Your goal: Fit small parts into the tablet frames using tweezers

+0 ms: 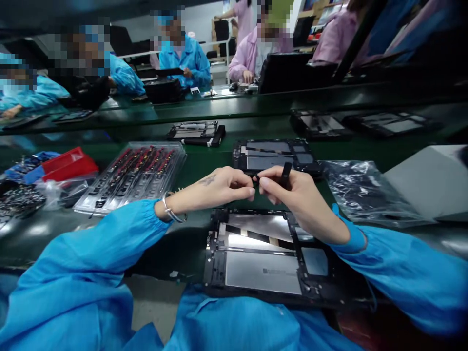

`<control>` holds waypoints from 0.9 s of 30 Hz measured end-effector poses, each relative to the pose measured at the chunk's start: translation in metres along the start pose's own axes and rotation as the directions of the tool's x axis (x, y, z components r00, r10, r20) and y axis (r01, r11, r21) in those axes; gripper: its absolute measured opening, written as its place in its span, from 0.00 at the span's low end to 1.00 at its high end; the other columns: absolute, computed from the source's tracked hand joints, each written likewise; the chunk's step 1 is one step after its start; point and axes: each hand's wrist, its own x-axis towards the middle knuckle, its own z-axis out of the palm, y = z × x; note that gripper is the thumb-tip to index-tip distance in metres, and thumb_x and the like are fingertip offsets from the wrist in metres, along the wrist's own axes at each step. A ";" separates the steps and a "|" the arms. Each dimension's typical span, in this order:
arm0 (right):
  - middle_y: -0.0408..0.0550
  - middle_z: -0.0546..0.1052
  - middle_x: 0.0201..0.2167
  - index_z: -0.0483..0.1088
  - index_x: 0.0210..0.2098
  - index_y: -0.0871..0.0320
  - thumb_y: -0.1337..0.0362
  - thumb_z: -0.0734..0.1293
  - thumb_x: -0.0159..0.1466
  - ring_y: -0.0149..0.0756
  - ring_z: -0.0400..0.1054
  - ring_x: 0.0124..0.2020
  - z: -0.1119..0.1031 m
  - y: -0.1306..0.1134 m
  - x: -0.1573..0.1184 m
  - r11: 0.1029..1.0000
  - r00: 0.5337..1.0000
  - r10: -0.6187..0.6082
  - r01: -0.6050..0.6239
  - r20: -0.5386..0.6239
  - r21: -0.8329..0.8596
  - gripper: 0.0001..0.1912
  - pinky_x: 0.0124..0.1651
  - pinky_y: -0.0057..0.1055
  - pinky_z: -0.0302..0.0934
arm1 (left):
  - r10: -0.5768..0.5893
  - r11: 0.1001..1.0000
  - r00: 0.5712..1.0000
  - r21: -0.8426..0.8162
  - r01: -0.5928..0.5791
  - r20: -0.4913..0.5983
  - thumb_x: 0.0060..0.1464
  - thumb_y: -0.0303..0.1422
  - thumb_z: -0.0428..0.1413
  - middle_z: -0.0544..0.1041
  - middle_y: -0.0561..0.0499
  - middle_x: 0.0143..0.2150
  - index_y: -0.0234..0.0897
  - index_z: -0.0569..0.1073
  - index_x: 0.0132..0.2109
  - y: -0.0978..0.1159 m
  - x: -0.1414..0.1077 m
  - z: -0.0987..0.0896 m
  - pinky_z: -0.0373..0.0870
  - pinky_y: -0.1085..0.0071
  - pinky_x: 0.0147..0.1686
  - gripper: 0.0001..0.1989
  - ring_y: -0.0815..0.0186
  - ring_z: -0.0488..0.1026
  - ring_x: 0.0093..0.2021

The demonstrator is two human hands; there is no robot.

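My left hand and my right hand meet fingertip to fingertip above the bench. Both are closed in a pinch on a small black part, mostly hidden by the fingers. A dark flat strip sticks up between the fingers of my right hand; its lower end is hidden. Just below my hands lies an opened tablet, its silver battery plates and a slanting black ribbon cable exposed. Behind my fingertips rests a second opened tablet.
Left are a clear tray of small circuit boards, a red bin and loose small parts. Right are a plastic bag of black parts and a white box. More opened tablets lie farther back; co-workers sit opposite.
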 end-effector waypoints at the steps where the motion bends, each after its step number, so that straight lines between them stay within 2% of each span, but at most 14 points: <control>1: 0.42 0.73 0.26 0.75 0.37 0.60 0.56 0.71 0.66 0.25 0.61 0.23 0.000 0.000 0.000 1.000 1.000 -0.007 0.007 0.005 0.004 0.12 0.27 0.27 0.55 | 0.011 0.999 1.000 0.042 -0.012 0.019 0.65 0.39 0.56 0.74 0.53 0.33 0.34 0.81 0.38 0.000 0.001 -0.001 0.58 0.74 0.29 0.14 0.71 0.67 0.31; 4: 0.41 0.73 0.24 0.74 0.33 0.60 0.58 0.73 0.64 0.25 0.60 0.22 0.001 -0.002 0.000 1.000 1.000 0.015 -0.014 -0.013 0.014 0.11 0.25 0.27 0.53 | 0.070 0.989 0.997 0.126 -0.075 0.038 0.67 0.39 0.54 0.74 0.52 0.35 0.35 0.80 0.41 0.000 0.002 -0.002 0.61 0.74 0.31 0.14 0.70 0.70 0.33; 6: 0.42 0.74 0.24 0.73 0.32 0.60 0.59 0.74 0.63 0.25 0.60 0.21 0.002 -0.003 0.000 0.998 0.998 0.056 -0.055 -0.032 0.028 0.11 0.25 0.27 0.53 | 0.137 0.978 0.990 0.151 -0.141 0.042 0.66 0.42 0.57 0.76 0.50 0.40 0.34 0.78 0.48 0.000 0.001 -0.002 0.66 0.74 0.35 0.15 0.68 0.72 0.38; 8: 0.42 0.74 0.23 0.73 0.32 0.59 0.60 0.74 0.62 0.25 0.60 0.20 0.003 -0.004 -0.001 0.994 0.995 0.087 -0.084 -0.043 0.066 0.10 0.24 0.27 0.53 | 0.229 0.956 0.973 0.200 -0.216 -0.043 0.64 0.47 0.60 0.76 0.47 0.46 0.33 0.73 0.54 -0.001 -0.001 0.000 0.69 0.72 0.39 0.22 0.66 0.74 0.42; 10: 0.43 0.75 0.23 0.73 0.32 0.59 0.59 0.74 0.62 0.26 0.59 0.20 0.002 -0.004 -0.001 0.990 0.994 0.099 -0.094 -0.044 0.103 0.10 0.24 0.27 0.54 | 0.338 0.900 0.919 0.353 -0.254 -0.203 0.65 0.45 0.59 0.76 0.44 0.48 0.33 0.70 0.54 -0.001 -0.003 0.006 0.71 0.71 0.40 0.21 0.65 0.73 0.43; 12: 0.43 0.76 0.24 0.73 0.32 0.59 0.58 0.75 0.62 0.26 0.60 0.20 0.002 -0.003 -0.002 0.991 0.995 0.083 -0.078 -0.049 0.108 0.11 0.23 0.27 0.54 | 0.476 0.780 0.824 0.580 -0.234 -0.308 0.70 0.39 0.53 0.75 0.45 0.45 0.33 0.71 0.50 0.001 -0.005 0.014 0.71 0.70 0.42 0.12 0.64 0.73 0.43; 14: 0.43 0.76 0.24 0.73 0.32 0.59 0.58 0.75 0.62 0.26 0.60 0.20 0.003 -0.003 -0.004 0.996 0.997 0.042 -0.038 -0.057 0.075 0.11 0.23 0.27 0.53 | 0.589 0.622 0.750 0.762 -0.182 -0.301 0.72 0.35 0.49 0.75 0.46 0.41 0.34 0.71 0.45 0.004 -0.004 0.023 0.71 0.69 0.41 0.10 0.64 0.72 0.41; 16: 0.42 0.75 0.23 0.73 0.32 0.58 0.58 0.75 0.63 0.25 0.60 0.20 0.003 -0.005 -0.007 1.000 0.998 -0.008 0.010 -0.067 0.026 0.11 0.23 0.26 0.53 | 0.652 0.499 0.708 0.857 -0.130 -0.272 0.72 0.32 0.49 0.75 0.47 0.38 0.33 0.72 0.43 0.008 -0.004 0.029 0.69 0.69 0.39 0.10 0.64 0.71 0.38; 19: 0.41 0.74 0.23 0.74 0.31 0.59 0.59 0.74 0.64 0.25 0.60 0.21 0.003 -0.007 -0.009 0.997 0.995 -0.063 0.060 -0.074 -0.043 0.11 0.23 0.27 0.54 | 0.669 0.428 0.696 0.901 -0.073 -0.261 0.71 0.28 0.50 0.76 0.47 0.37 0.32 0.72 0.42 0.013 -0.005 0.033 0.68 0.68 0.37 0.08 0.64 0.70 0.35; 27: 0.41 0.74 0.22 0.74 0.29 0.57 0.62 0.70 0.66 0.27 0.62 0.22 0.005 -0.014 -0.012 0.971 0.986 -0.153 0.137 -0.070 -0.195 0.09 0.26 0.28 0.55 | 0.645 0.332 0.736 0.943 -0.029 -0.204 0.72 0.26 0.44 0.76 0.46 0.36 0.33 0.72 0.41 0.021 -0.007 0.033 0.68 0.66 0.34 0.14 0.64 0.72 0.34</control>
